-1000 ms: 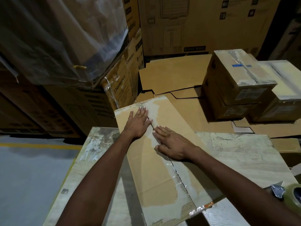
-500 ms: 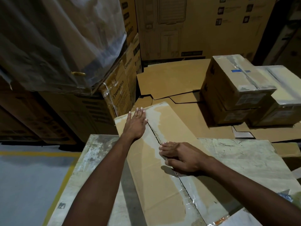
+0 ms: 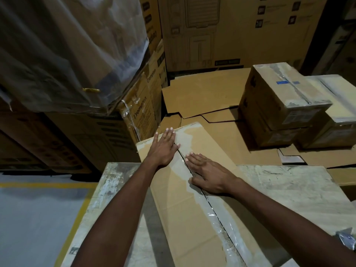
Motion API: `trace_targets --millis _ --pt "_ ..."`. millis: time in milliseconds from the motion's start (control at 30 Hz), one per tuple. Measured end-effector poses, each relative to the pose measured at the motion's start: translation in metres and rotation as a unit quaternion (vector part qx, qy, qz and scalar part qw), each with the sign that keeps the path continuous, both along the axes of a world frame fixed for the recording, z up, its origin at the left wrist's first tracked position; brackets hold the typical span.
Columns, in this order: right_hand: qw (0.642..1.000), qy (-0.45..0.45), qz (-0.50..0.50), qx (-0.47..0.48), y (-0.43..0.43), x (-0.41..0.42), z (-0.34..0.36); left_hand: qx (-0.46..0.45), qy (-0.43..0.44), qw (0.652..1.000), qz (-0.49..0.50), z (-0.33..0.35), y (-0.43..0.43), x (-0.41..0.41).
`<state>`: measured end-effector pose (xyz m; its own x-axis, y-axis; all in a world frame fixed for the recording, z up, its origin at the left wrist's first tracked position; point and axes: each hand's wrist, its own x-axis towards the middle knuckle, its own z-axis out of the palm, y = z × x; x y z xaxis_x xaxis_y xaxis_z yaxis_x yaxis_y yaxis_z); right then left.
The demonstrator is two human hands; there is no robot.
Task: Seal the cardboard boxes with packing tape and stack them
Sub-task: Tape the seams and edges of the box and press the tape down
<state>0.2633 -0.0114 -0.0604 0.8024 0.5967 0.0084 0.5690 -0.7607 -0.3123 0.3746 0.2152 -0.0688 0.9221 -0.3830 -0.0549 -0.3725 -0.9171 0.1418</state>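
Note:
A long brown cardboard box (image 3: 179,214) lies on the worn table (image 3: 285,191), its far end past the table edge. Clear packing tape (image 3: 213,212) runs along its centre seam. My left hand (image 3: 163,149) lies flat with straight fingers on the box's far left flap. My right hand (image 3: 208,174) presses flat on the tape and the right flap, just right of the seam. A tape dispenser (image 3: 346,241) shows partly at the right edge.
Taped boxes (image 3: 283,101) are stacked at the right on flattened cardboard sheets (image 3: 204,97). Tall printed cartons (image 3: 231,31) stand behind, and a plastic-wrapped pallet load (image 3: 63,51) rises at the left. Grey floor with a yellow line (image 3: 75,224) lies left of the table.
My right hand went from curled fingers to flat on the seam, a little farther up. My left hand slid slightly toward the far end. The camera tilted.

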Motion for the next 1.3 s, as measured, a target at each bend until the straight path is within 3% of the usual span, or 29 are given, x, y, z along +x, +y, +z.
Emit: trace_targets --millis 167,500,700,867,1033,1300 --pt "1.000 -0.003 0.003 0.006 -0.001 -0.005 -0.002 0.006 -0.016 1.000 0.019 0.001 -0.001 0.020" --pt "1.000 0.003 0.003 0.002 -0.002 -0.004 -0.007 -0.113 -0.014 0.989 0.099 0.011 0.000 0.048" --pt "1.000 0.002 0.003 -0.003 -0.002 -0.004 -0.007 -0.129 -0.042 0.983 0.121 0.010 -0.002 0.047" --pt "1.000 0.002 0.010 0.011 -0.004 -0.005 -0.006 -0.095 -0.037 0.990 0.097 0.006 0.004 0.039" --pt "0.999 0.021 -0.025 0.013 -0.003 0.011 0.001 -0.053 -0.032 0.998 -0.019 0.000 0.025 0.009" --pt "0.999 0.001 -0.005 -0.049 0.029 0.067 0.009 -0.049 -0.026 0.998 -0.010 0.003 0.036 -0.011"
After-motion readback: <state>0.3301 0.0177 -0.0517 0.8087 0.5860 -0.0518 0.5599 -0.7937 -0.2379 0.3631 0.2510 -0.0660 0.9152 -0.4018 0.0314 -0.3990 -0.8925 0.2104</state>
